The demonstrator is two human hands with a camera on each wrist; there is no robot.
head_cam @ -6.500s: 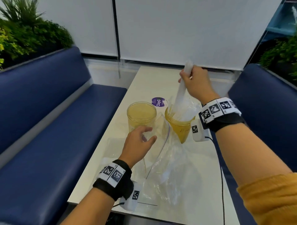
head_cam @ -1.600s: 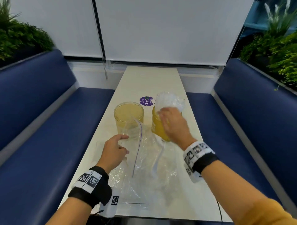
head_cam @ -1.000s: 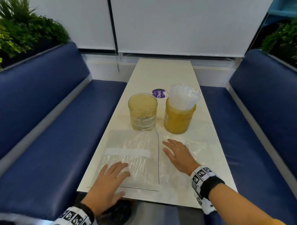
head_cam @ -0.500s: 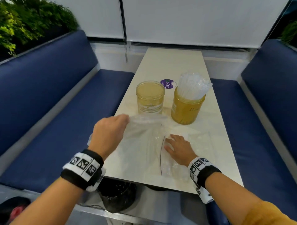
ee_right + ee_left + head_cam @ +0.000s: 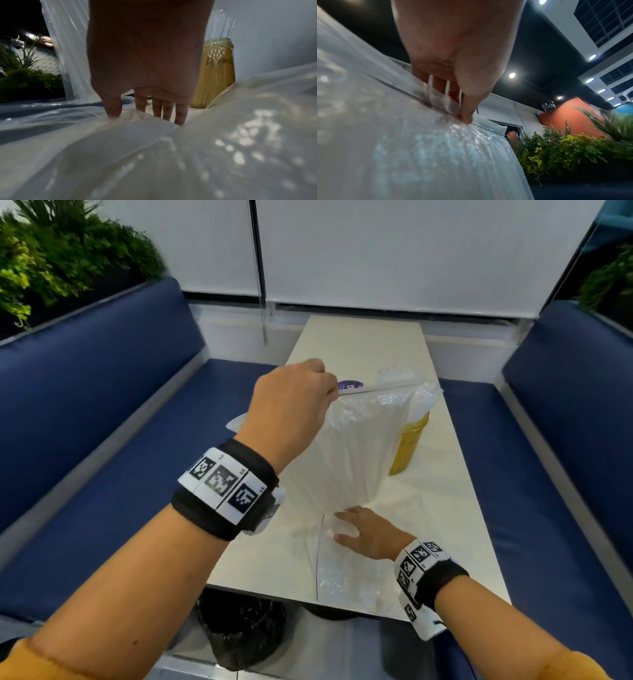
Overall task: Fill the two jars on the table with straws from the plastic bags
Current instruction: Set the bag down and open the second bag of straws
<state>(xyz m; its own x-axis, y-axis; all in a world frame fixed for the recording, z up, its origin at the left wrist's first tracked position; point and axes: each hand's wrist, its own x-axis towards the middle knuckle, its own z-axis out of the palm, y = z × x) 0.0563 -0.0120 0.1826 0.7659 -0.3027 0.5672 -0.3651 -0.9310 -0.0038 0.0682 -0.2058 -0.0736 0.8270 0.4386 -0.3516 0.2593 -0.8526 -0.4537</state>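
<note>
To the left of the amber jar (image 5: 409,445), above the pale table (image 5: 442,508), the left hand (image 5: 291,409) is raised, thumb and curled fingers (image 5: 467,112) pinching the top edge of a clear plastic bag (image 5: 352,453) full of straws; the bag hangs upright from that pinch, its lower end reaching the tabletop, and it hides whatever stands directly behind it; nearer the table's front edge than the jar, the right hand (image 5: 368,534) lies flat with fingers (image 5: 180,115) spread, pressing a second, flattened plastic bag (image 5: 342,577) against the table; the jar itself stands just right of the hanging bag, packed with clear straws (image 5: 219,25) that rise above its rim; blue benches (image 5: 102,440) run along both sides of the table.
</note>
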